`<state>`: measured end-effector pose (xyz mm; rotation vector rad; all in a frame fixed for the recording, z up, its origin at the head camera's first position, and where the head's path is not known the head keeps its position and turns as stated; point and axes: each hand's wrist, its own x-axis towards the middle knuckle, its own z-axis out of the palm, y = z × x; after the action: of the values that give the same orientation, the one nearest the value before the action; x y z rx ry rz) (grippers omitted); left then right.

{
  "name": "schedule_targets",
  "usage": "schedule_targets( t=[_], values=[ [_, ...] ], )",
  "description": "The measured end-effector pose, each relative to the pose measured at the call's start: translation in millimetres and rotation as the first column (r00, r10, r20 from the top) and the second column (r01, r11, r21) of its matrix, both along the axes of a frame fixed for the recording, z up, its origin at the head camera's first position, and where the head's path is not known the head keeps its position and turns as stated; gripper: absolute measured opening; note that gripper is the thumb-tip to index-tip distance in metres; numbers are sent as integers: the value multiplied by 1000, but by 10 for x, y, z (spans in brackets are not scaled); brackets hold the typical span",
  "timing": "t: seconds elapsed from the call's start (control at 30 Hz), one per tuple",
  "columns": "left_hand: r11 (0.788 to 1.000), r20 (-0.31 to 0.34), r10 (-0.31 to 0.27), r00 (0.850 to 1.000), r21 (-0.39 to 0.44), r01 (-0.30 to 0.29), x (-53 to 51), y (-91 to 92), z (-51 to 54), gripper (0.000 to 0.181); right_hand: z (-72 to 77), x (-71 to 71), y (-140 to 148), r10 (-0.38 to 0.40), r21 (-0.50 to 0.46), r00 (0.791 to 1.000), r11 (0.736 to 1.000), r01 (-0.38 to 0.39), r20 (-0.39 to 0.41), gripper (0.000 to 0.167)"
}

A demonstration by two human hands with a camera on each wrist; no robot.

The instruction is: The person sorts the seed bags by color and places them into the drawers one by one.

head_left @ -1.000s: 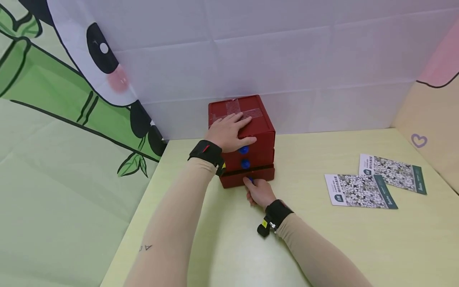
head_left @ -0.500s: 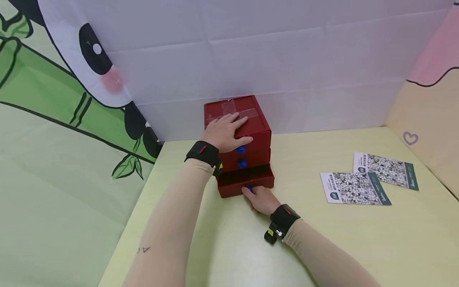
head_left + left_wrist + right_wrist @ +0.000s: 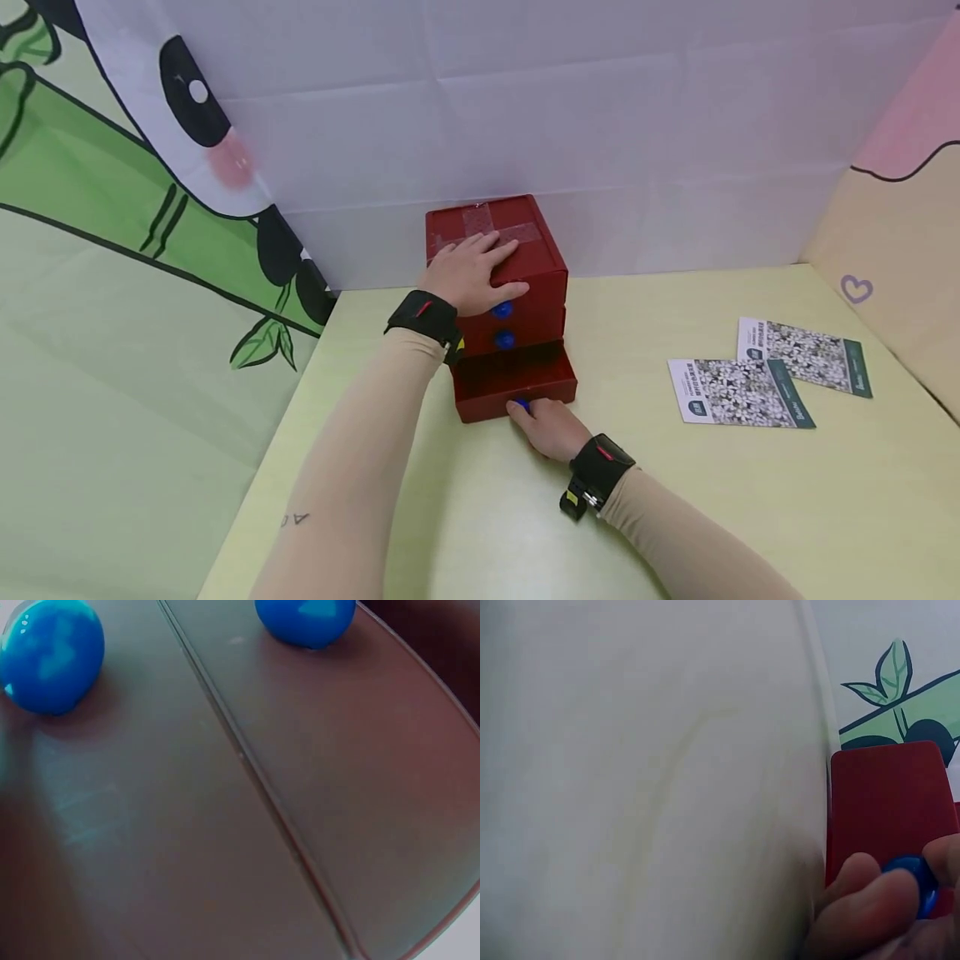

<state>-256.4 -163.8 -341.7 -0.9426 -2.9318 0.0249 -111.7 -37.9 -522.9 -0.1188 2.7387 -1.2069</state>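
A dark red drawer box with tape across its top stands against the cloth backdrop. My left hand rests on that top, fingers spread and straight. At the bottom, a drawer is pulled out, and its visible inside looks dark with nothing to be made out. My right hand pinches the drawer's blue knob between thumb and fingers. Two more blue knobs, the upper knob and the middle knob, sit on closed drawers; the left wrist view shows two blue knobs close up.
Two overlapping flower-print cards, a nearer card and a farther card, lie to the right on the pale wooden table. A printed cloth hangs behind, with a side panel at right.
The bottom drawer has slid out toward me, drawn by my right hand on its knob. My left hand has stayed on the box top. The view has shifted slightly.
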Motion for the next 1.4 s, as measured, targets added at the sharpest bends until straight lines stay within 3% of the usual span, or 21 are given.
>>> schedule_targets(
  t=[0.17, 0.6, 1.4],
  values=[
    [1000, 19, 4, 1000, -8, -4, 10, -10, -21, 81, -8, 95, 22, 35, 48, 999, 998, -36, 13, 58],
    [1000, 7, -3, 1000, -4, 3, 10, -3, 23, 81, 50, 291, 57, 71, 25, 997, 997, -72, 40, 55],
    [1000, -9, -5, 1000, 3, 5, 13, -19, 18, 80, 85, 469, 94, 139, 23, 987, 990, -142, 86, 58]
  ],
)
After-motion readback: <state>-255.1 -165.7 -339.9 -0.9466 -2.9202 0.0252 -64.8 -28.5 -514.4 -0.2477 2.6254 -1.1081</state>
